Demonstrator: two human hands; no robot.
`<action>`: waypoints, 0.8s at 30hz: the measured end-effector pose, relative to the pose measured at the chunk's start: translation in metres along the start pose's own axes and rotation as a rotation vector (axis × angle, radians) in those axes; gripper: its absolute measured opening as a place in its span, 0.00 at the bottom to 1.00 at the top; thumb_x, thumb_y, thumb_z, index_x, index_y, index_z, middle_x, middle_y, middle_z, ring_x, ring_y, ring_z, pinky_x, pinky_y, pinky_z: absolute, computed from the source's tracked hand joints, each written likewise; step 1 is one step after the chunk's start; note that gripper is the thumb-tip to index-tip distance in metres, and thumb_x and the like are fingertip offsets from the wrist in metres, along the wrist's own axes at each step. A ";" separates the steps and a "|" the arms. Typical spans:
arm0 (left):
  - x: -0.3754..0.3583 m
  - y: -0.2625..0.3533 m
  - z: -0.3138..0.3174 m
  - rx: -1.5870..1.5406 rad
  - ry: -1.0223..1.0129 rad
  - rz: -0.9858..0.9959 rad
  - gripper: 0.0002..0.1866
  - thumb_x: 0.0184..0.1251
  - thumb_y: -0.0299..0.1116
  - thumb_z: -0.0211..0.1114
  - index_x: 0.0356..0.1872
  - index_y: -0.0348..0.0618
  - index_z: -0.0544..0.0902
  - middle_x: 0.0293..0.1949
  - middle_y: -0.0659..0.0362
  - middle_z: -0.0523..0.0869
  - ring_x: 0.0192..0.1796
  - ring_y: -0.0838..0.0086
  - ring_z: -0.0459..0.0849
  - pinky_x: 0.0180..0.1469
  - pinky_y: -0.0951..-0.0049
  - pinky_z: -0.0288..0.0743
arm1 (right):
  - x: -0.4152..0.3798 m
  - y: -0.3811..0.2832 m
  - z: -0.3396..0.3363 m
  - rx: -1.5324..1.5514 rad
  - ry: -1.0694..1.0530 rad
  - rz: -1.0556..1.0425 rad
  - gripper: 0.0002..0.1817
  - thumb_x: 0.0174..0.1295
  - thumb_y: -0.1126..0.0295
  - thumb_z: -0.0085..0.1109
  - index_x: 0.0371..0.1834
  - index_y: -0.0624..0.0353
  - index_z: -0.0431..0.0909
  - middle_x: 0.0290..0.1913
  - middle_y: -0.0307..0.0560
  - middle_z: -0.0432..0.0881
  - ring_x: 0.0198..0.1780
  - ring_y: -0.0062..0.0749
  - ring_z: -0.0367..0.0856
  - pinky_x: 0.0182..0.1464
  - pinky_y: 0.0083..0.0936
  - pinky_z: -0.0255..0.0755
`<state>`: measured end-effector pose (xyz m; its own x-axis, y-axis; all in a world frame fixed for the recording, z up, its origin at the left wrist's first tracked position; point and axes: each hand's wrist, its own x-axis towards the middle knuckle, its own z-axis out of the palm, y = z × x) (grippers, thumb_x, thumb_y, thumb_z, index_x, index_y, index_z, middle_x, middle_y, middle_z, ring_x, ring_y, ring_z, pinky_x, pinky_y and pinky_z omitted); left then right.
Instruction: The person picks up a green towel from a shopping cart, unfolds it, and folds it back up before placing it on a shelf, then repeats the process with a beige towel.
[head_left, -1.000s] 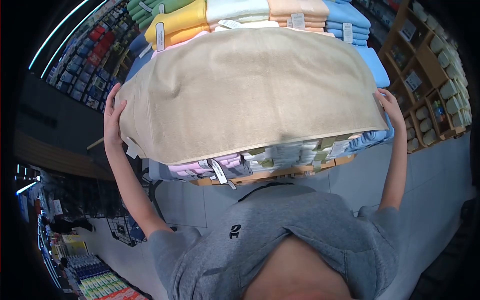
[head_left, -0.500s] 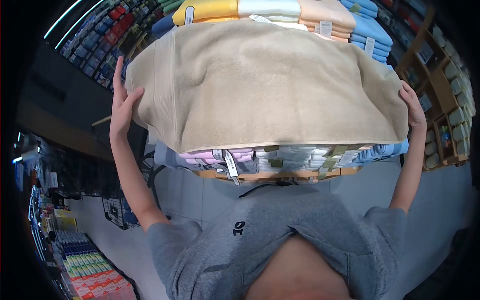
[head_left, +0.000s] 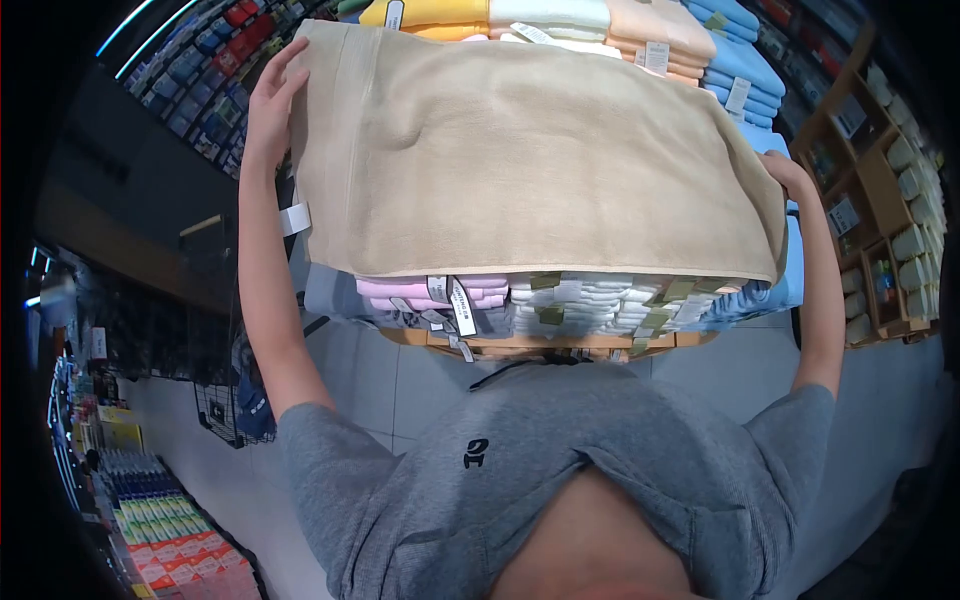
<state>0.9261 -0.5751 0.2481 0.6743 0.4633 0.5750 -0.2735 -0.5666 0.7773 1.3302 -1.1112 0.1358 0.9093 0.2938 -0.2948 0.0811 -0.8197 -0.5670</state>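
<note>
1. Grey shirt (head_left: 560,470) at bottom of view, both arms raised up and outward.
2. Beige towel (head_left: 530,160) held spread flat, draped over stacked folded towels (head_left: 580,305) on wooden display table (head_left: 520,343).
3. Left hand (head_left: 270,105) clamped on towel's left edge, fingers over top corner; white tag hangs below it.
4. Right hand (head_left: 785,170) grips towel's right edge, fingers mostly hidden by cloth.
5. Behind: yellow, white, peach, blue towel stacks (head_left: 640,25); wooden shelves (head_left: 880,200) at right.
</note>
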 end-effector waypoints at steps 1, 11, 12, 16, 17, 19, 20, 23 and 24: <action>0.000 0.004 -0.001 -0.022 -0.018 0.032 0.25 0.67 0.31 0.59 0.65 0.45 0.69 0.59 0.58 0.77 0.59 0.75 0.76 0.61 0.75 0.68 | -0.005 -0.002 0.004 -0.151 0.096 0.000 0.48 0.54 0.39 0.60 0.61 0.78 0.66 0.54 0.58 0.78 0.51 0.34 0.81 0.49 0.27 0.75; 0.026 -0.010 -0.020 0.363 -0.071 -0.309 0.41 0.61 0.57 0.63 0.69 0.45 0.63 0.60 0.52 0.75 0.57 0.66 0.77 0.60 0.64 0.68 | 0.036 0.021 0.004 0.531 -0.435 0.052 0.34 0.57 0.51 0.62 0.56 0.73 0.73 0.51 0.55 0.80 0.46 0.32 0.83 0.43 0.31 0.79; 0.030 -0.012 -0.020 0.375 -0.056 -0.309 0.40 0.61 0.56 0.63 0.70 0.45 0.63 0.60 0.53 0.75 0.57 0.67 0.77 0.61 0.64 0.67 | 0.031 0.016 0.004 0.401 -0.324 0.043 0.36 0.56 0.50 0.62 0.57 0.74 0.71 0.51 0.56 0.80 0.46 0.33 0.83 0.44 0.31 0.78; 0.035 -0.007 -0.015 0.333 -0.069 -0.252 0.37 0.63 0.49 0.64 0.70 0.46 0.62 0.59 0.54 0.77 0.59 0.68 0.75 0.63 0.64 0.64 | 0.015 -0.005 0.013 0.062 0.009 -0.005 0.47 0.50 0.46 0.66 0.60 0.80 0.64 0.51 0.59 0.79 0.46 0.37 0.83 0.44 0.32 0.78; 0.035 -0.002 -0.011 0.299 -0.089 -0.224 0.37 0.64 0.46 0.64 0.71 0.46 0.61 0.59 0.55 0.78 0.60 0.69 0.75 0.64 0.65 0.63 | 0.017 -0.011 0.012 0.028 0.039 -0.010 0.46 0.50 0.45 0.67 0.59 0.78 0.67 0.50 0.58 0.80 0.45 0.37 0.83 0.43 0.32 0.78; 0.034 0.006 -0.003 0.288 -0.100 -0.145 0.38 0.65 0.45 0.64 0.72 0.51 0.56 0.58 0.56 0.78 0.60 0.69 0.74 0.64 0.65 0.63 | 0.029 -0.017 0.007 0.003 0.029 0.000 0.42 0.47 0.45 0.68 0.54 0.74 0.73 0.46 0.56 0.82 0.41 0.37 0.83 0.40 0.32 0.78; 0.032 0.009 0.000 0.282 -0.104 -0.111 0.39 0.65 0.44 0.64 0.73 0.53 0.54 0.58 0.57 0.78 0.60 0.69 0.74 0.64 0.65 0.63 | 0.037 -0.018 0.005 0.010 -0.012 0.015 0.39 0.46 0.45 0.69 0.50 0.71 0.76 0.44 0.55 0.83 0.38 0.37 0.84 0.38 0.32 0.78; 0.040 0.002 0.003 0.244 -0.046 -0.157 0.37 0.65 0.48 0.63 0.71 0.49 0.59 0.57 0.59 0.79 0.61 0.70 0.74 0.64 0.65 0.63 | 0.059 -0.012 0.006 0.060 -0.066 0.036 0.33 0.47 0.47 0.69 0.45 0.67 0.81 0.40 0.51 0.84 0.36 0.35 0.83 0.37 0.32 0.77; 0.043 -0.003 0.003 0.217 -0.023 -0.167 0.36 0.65 0.49 0.63 0.71 0.49 0.61 0.57 0.59 0.79 0.61 0.70 0.73 0.65 0.65 0.62 | 0.065 -0.010 0.007 0.083 -0.070 0.038 0.31 0.48 0.47 0.69 0.44 0.66 0.82 0.39 0.49 0.84 0.36 0.34 0.83 0.38 0.32 0.77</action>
<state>0.9581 -0.5552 0.2702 0.7141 0.5481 0.4355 -0.0057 -0.6175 0.7866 1.3857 -1.0805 0.1169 0.8800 0.2991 -0.3691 0.0098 -0.7882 -0.6154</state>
